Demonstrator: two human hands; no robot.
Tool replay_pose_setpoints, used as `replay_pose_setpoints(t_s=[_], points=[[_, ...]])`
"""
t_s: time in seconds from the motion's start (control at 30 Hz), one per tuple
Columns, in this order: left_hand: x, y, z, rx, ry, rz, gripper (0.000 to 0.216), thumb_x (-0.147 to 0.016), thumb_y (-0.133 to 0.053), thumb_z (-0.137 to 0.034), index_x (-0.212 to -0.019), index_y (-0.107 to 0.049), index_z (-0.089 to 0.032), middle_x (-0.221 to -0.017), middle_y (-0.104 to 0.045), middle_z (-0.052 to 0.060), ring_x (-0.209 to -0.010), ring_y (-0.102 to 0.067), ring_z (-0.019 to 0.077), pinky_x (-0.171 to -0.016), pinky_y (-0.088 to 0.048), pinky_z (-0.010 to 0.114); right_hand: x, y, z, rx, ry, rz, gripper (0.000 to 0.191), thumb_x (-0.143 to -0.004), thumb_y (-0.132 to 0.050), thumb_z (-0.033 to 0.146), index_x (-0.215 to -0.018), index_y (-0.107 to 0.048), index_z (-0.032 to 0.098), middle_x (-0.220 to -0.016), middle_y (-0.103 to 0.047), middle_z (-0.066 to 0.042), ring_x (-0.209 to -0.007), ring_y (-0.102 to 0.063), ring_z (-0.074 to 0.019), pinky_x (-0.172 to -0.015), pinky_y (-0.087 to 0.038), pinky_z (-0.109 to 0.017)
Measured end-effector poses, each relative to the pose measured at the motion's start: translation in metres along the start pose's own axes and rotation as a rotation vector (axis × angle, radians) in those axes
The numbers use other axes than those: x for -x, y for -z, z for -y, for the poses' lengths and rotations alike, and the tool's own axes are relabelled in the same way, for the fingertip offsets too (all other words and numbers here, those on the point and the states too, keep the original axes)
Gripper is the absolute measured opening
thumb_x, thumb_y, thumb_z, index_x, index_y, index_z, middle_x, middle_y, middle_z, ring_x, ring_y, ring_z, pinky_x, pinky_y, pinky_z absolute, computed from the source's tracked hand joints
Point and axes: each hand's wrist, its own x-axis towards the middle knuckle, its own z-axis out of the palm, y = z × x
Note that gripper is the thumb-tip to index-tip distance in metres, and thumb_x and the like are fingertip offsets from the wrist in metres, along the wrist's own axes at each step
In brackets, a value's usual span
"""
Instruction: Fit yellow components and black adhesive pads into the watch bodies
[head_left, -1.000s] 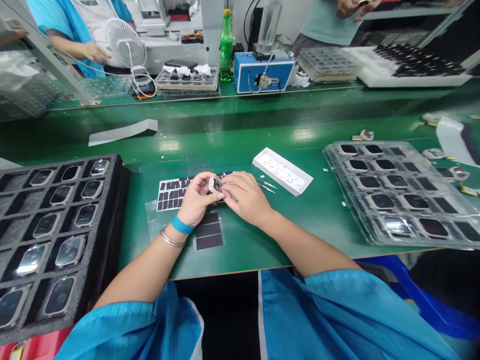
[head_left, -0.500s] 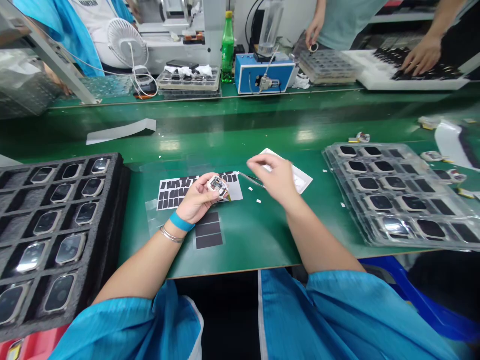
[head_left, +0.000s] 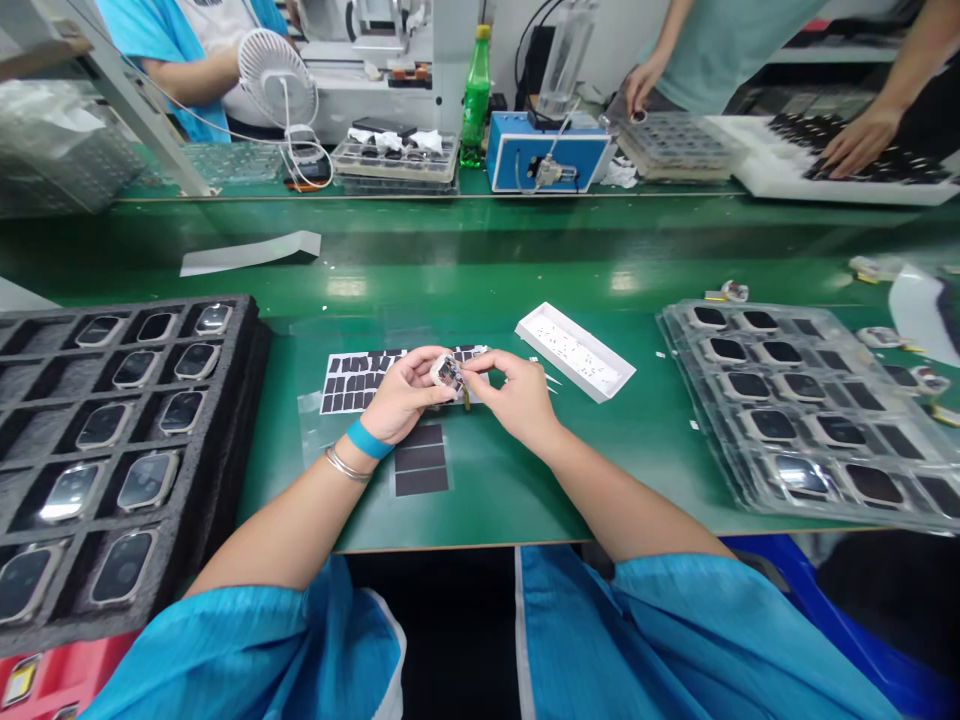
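My left hand (head_left: 409, 390) is closed around the rim of a small watch module (head_left: 448, 372), its circuit side with bare parts facing up. A yellow tab hangs from the module's lower edge. My right hand (head_left: 517, 395) meets it from the right, thumb and forefinger pinched at the module's edge; any small piece between them is hidden. Pointed metal tips, seemingly of tweezers (head_left: 553, 381), show on the table past the right hand. Under and behind the hands lies a sheet of black stickers (head_left: 346, 385). Larger black strips (head_left: 420, 460) lie nearer me.
A white box (head_left: 574, 350) with tiny pieces stands beyond my right hand. To the left is a dark foam tray (head_left: 240, 345) of watch cases; clear plastic trays (head_left: 701, 420) of watches stand right. Across the bench are a fan (head_left: 276, 78), a blue machine (head_left: 547, 150) and co-workers.
My right hand has come left and down from above the table to the module in my left hand. The white box is now in fuller view. My left hand still holds the module.
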Motion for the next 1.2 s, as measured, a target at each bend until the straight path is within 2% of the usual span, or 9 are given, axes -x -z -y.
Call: replay_pose_setpoints(t_s=[0.2, 0.3, 0.43, 0.53, 0.6, 0.73, 0.87, 1.0, 1.2], points=[[0.0, 0.0, 0.004, 0.015, 0.026, -0.022, 0.053, -0.051, -0.092, -0.019, -0.098, -0.067, -0.021, -0.089, -0.07, -0.001, -0.078, -0.066, 0.0114, -0.073, -0.056, 0.023, 0.001, -0.004, -0.01, 0.17, 0.224, 0.031, 0.013, -0.087, -0.059, 0.02, -0.077, -0.066, 0.025, -0.08, -0.073, 0.0, -0.077, -0.068, -0.0197, -0.101, -0.05, -0.046], [-0.001, 0.003, 0.004, 0.053, 0.047, -0.007, 0.052, -0.055, -0.091, -0.022, -0.101, -0.067, -0.022, -0.093, -0.071, 0.0, -0.081, -0.067, 0.012, -0.074, -0.057, 0.024, -0.001, -0.005, -0.012, -0.08, -0.003, 0.071, 0.006, -0.087, -0.065, 0.029, -0.086, -0.064, 0.024, -0.09, -0.073, -0.003, -0.088, -0.069, -0.0204, -0.095, -0.053, -0.044], [-0.002, 0.008, -0.001, 0.104, 0.058, 0.004, 0.054, -0.055, -0.091, -0.024, -0.103, -0.065, -0.023, -0.096, -0.072, 0.001, -0.083, -0.068, 0.0135, -0.073, -0.056, 0.024, -0.006, -0.005, -0.012, -0.683, -0.499, 0.331, 0.043, -0.072, -0.081, 0.039, -0.105, -0.059, 0.023, -0.102, -0.073, -0.004, -0.092, -0.07, -0.0184, -0.084, -0.059, -0.036], [-0.002, 0.011, -0.006, 0.127, 0.051, 0.002, 0.055, -0.056, -0.09, -0.023, -0.105, -0.064, -0.022, -0.099, -0.072, 0.002, -0.088, -0.07, 0.0157, -0.078, -0.056, 0.026, -0.01, 0.0, -0.014, -0.824, -0.76, 0.571, 0.049, -0.058, -0.091, 0.035, -0.096, -0.063, 0.019, -0.085, -0.072, -0.002, -0.079, -0.071, -0.016, -0.077, -0.061, -0.031], [-0.002, 0.011, -0.009, 0.138, 0.055, -0.006, 0.054, -0.057, -0.089, -0.022, -0.104, -0.063, -0.022, -0.098, -0.072, 0.002, -0.088, -0.07, 0.0151, -0.08, -0.056, 0.026, -0.012, 0.005, -0.014, -0.814, -0.798, 0.55, 0.045, -0.055, -0.093, 0.033, -0.085, -0.064, 0.018, -0.072, -0.069, 0.001, -0.068, -0.069, -0.0136, -0.069, -0.06, -0.027], [0.0, 0.009, -0.013, 0.15, 0.079, -0.006, 0.052, -0.058, -0.088, -0.02, -0.103, -0.063, -0.022, -0.092, -0.072, 0.0, -0.082, -0.069, 0.0135, -0.08, -0.057, 0.026, -0.018, 0.016, -0.012, -0.75, -0.643, 0.324, 0.043, -0.057, -0.092, 0.034, -0.092, -0.071, 0.02, -0.073, -0.068, 0.002, -0.063, -0.064, -0.0101, -0.063, -0.056, -0.023], [0.002, 0.004, -0.013, 0.13, 0.18, 0.044, 0.048, -0.06, -0.087, -0.022, -0.102, -0.063, -0.02, -0.088, -0.071, 0.0, -0.079, -0.07, 0.0153, -0.077, -0.058, 0.029, -0.018, 0.018, -0.005, -0.669, -0.417, 0.157, 0.039, -0.064, -0.088, 0.036, -0.097, -0.074, 0.023, -0.086, -0.071, 0.0, -0.074, -0.063, -0.0118, -0.074, -0.056, -0.028], [0.004, 0.0, -0.01, 0.118, 0.298, 0.115, 0.048, -0.06, -0.086, -0.019, -0.102, -0.064, -0.019, -0.087, -0.07, 0.0, -0.077, -0.07, 0.0156, -0.074, -0.06, 0.031, -0.012, 0.013, -0.002, -0.57, -0.265, 0.131, 0.034, -0.07, -0.085, 0.04, -0.098, -0.074, 0.023, -0.085, -0.073, -0.002, -0.081, -0.067, -0.017, -0.084, -0.056, -0.035], [0.004, -0.003, -0.009, 0.097, 0.405, 0.147, 0.046, -0.065, -0.081, -0.013, -0.108, -0.065, -0.019, -0.092, -0.071, 0.002, -0.082, -0.071, 0.0168, -0.065, -0.06, 0.024, -0.006, 0.008, -0.001, -0.334, -0.118, 0.118, 0.024, -0.082, -0.074, 0.037, -0.102, -0.074, 0.024, -0.088, -0.073, -0.002, -0.081, -0.067, -0.0182, -0.082, -0.055, -0.036]])
